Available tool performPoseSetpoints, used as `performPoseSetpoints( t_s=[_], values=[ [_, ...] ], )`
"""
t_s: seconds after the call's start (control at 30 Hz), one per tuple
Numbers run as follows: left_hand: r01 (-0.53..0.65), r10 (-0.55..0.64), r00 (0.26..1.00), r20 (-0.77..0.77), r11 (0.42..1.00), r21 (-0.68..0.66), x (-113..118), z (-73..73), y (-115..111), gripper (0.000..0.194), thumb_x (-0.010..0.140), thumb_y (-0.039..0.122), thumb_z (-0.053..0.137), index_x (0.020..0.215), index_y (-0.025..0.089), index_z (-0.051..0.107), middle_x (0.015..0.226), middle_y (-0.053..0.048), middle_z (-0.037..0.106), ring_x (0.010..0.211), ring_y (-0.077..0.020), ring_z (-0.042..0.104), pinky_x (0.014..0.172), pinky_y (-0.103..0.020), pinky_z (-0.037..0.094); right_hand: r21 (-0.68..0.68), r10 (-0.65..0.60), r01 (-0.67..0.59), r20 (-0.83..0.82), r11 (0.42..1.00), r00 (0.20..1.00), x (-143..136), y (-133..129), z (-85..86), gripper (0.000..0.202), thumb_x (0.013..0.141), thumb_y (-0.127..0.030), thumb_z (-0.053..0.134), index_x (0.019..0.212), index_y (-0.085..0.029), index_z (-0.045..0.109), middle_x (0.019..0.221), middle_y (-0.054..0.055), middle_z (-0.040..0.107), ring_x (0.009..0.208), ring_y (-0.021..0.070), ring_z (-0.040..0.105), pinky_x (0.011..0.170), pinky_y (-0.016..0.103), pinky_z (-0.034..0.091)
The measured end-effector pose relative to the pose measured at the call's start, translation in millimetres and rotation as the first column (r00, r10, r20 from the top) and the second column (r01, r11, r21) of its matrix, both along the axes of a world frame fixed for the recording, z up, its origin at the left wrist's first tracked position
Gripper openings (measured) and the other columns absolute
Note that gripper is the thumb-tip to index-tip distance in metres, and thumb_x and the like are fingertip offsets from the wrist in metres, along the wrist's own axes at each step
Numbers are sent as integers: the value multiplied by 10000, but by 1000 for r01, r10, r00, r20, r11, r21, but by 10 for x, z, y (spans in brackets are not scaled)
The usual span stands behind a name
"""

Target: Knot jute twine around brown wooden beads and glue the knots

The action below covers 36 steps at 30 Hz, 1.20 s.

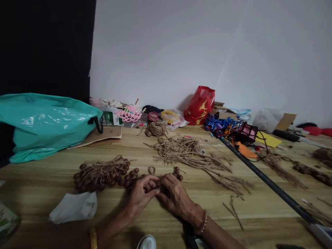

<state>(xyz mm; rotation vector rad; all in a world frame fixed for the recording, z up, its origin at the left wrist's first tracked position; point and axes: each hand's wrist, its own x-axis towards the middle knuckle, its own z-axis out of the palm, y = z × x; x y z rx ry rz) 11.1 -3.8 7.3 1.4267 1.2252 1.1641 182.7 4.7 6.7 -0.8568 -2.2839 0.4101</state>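
Both hands meet over the near middle of the wooden table. My left hand (146, 186) pinches brown twine, its fingers curled inward. My right hand (175, 193) is closed on the same work, fingertips touching the left thumb. A loop of brown twine (151, 170) sticks up just beyond the fingers. Dark brown round beads (177, 173) show behind the right knuckles, and more beads (131, 178) lie beside the left hand. The exact spot between the fingertips is hidden. To the left rests a bundle of beaded twine (101, 174).
Knotted twine cords (186, 152) spread beyond the hands, with a twine ball (156, 129) behind. A white tissue (74, 207) and a teal plastic bag (49, 124) are at left. A black bar (261, 178) crosses the right side. A red bag (199, 105) stands by the wall.
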Motion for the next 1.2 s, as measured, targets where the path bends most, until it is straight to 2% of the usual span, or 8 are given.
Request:
performPoseSetpoints(
  t_s=[0.17,0.33,0.47,0.63,0.83,1.2],
  values=[
    [-12,12,1000,8,1000,2,6,-7,14,263,576,173,702,838,179,675,659,20,599,617,-152,549,581,-250,438,5,15,-15,1,1000,1000,1,-3,20,166,902,-199,573,1065,-201,603,983,74,613,916,219,541,822,341,446],
    [-8,8,1000,6,1000,18,-1,-65,23,288,596,204,706,880,169,670,694,8,618,639,-158,563,601,-257,454,15,20,-19,-9,1000,1000,1,3,19,147,912,-205,553,1049,-191,606,962,79,614,898,220,541,807,340,449],
    [4,-4,1000,-22,1000,25,-9,-58,8,278,633,249,690,895,157,675,730,-14,635,670,-171,567,634,-273,466,21,14,-13,-32,1000,999,8,11,23,124,915,-228,555,1026,-188,596,950,81,612,879,221,538,796,344,443],
    [1,3,992,-129,1000,27,-10,-35,6,251,666,321,671,840,142,701,737,-50,662,679,-191,567,633,-289,467,36,-11,14,-64,999,998,14,16,15,69,916,-244,559,958,-190,571,905,73,598,835,218,528,745,336,432],
    [7,12,980,-198,995,95,-9,-75,-4,219,696,349,644,774,159,719,710,-51,670,695,-206,594,636,-288,478,35,-17,20,-79,999,997,18,2,-7,60,917,-242,555,944,-189,552,895,72,587,821,215,523,738,334,426],
    [-9,34,977,-210,993,119,-12,-44,-6,186,686,344,651,712,167,699,676,-43,659,642,-191,588,591,-272,476,35,-32,35,-75,999,997,14,13,-1,50,902,-235,586,922,-195,563,871,56,589,811,206,537,722,314,420]
  ],
)
